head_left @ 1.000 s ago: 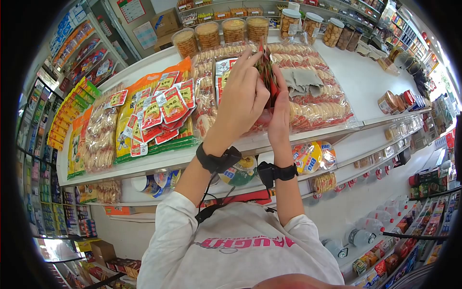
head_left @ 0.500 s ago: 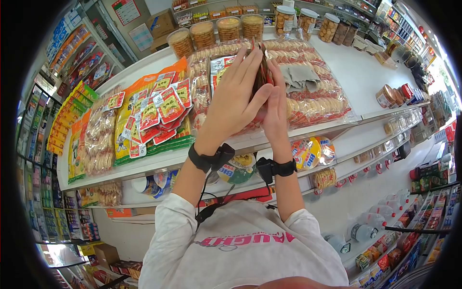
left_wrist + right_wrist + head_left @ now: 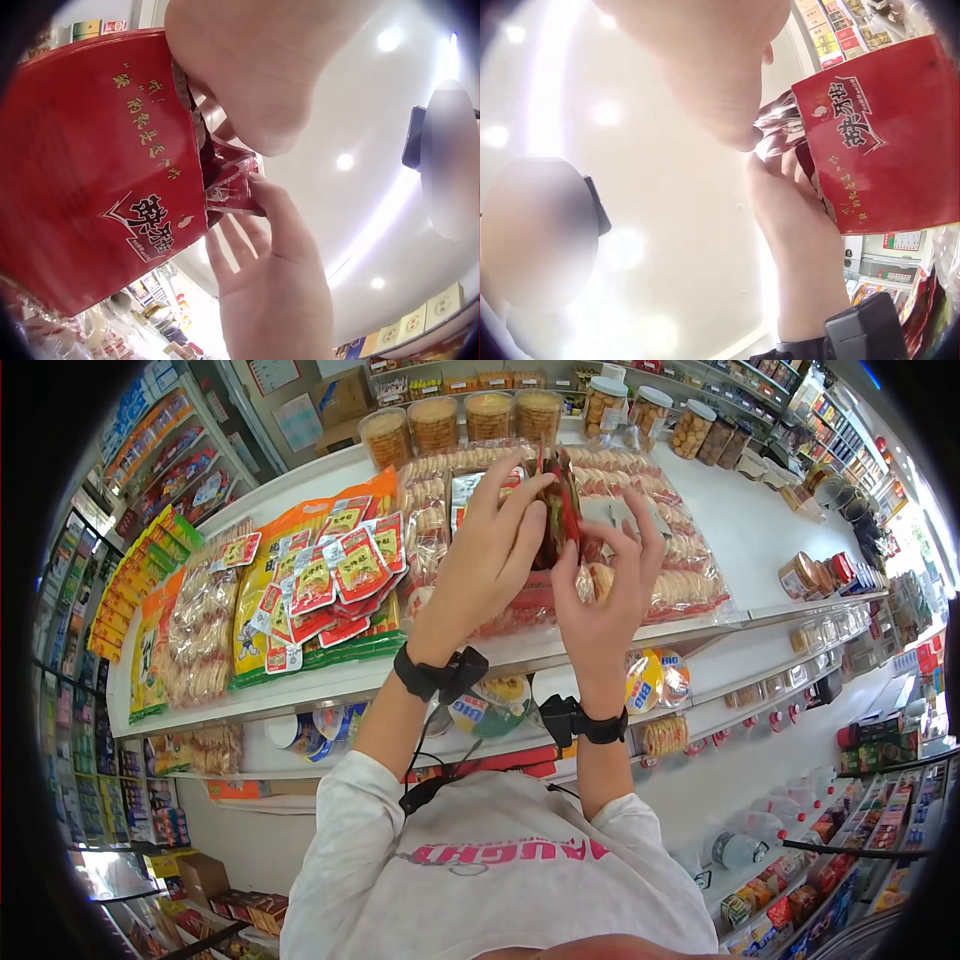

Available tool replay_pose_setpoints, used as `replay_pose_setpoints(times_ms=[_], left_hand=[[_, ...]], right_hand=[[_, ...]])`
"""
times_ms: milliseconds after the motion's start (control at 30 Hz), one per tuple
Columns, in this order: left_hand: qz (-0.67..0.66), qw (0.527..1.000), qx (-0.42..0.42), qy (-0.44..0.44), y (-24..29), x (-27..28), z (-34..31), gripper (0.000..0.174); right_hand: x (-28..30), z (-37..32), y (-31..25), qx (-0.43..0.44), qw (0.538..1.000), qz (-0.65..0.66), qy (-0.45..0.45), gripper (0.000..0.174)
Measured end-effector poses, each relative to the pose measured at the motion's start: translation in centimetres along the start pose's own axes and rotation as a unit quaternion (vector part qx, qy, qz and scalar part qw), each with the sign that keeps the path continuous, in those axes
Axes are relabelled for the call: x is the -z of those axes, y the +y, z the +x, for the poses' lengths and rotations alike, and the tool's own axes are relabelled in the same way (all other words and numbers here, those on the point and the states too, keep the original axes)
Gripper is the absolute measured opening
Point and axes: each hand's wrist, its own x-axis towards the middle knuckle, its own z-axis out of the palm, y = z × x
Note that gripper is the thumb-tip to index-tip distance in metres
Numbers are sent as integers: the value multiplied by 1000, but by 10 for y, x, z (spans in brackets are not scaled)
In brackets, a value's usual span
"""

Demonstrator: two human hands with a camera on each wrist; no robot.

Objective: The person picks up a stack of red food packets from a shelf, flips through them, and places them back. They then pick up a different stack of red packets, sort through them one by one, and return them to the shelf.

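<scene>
A red card box with gold and black lettering stands between both hands, its torn mouth facing the person. My left hand lies along the box's left side in the head view, fingertips bent at the rim. My right hand is at the right side of the mouth, fingers bent and spread. Between its thumb and finger it pinches a small shiny red packet, which sticks out of the mouth. The right wrist view shows that packet's crinkled end close to the left thumb. The inside of the box is mostly hidden.
Bags of round biscuits lie under and around the box. To the left, a heap of small red packets covers yellow and green bags. Tubs of biscuits and lidded jars line the back. The counter's front edge runs below the hands.
Half a second ago both hands lay flatter against the box's sides, thumbs close together. Now the right hand has moved out and spread its fingers, pinching the packet, and the left fingers bend at the rim.
</scene>
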Motion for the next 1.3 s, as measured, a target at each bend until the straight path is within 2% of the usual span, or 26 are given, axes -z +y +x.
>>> replay_pose_setpoints(times_ms=[67,200,400,533,633,667,767,867,933,1100,1167,1267,1300], left_hand=[[-29,999,41,-3,6,0,2,39],[-37,998,42,15,6,-2,1,36],[-43,998,26,29,0,-1,2,39],[-75,996,41,41,1,-2,3,41],[-87,994,59,35,-2,0,4,44],[-94,993,65,29,-3,0,3,46],[-53,998,8,34,-12,-6,0,47],[-77,996,35,24,-3,-2,4,49],[-66,998,4,19,-5,-2,5,49],[-38,999,2,21,-9,-5,0,49],[-33,999,4,35,-9,-6,-1,50],[-65,995,65,33,-4,-6,-1,53],[-58,996,62,33,-4,-6,-2,54]], right_hand=[[-5,6,-6,1,1000,-20,-2,25],[-12,16,-3,5,999,-35,3,15],[-22,17,-18,56,981,112,147,9],[-24,10,-10,33,995,10,95,10],[-28,-6,-2,11,999,-9,49,9],[-25,-12,-3,-40,998,27,33,11],[-20,-13,-9,-48,999,-12,0,15],[-17,-1,-4,-6,996,-88,28,11],[-17,6,-2,17,993,-108,40,11],[-22,9,0,24,995,-79,55,18],[-21,10,-8,39,994,-62,87,18],[-26,12,-13,55,991,-65,98,19],[-29,12,-12,59,991,-73,97,19]])
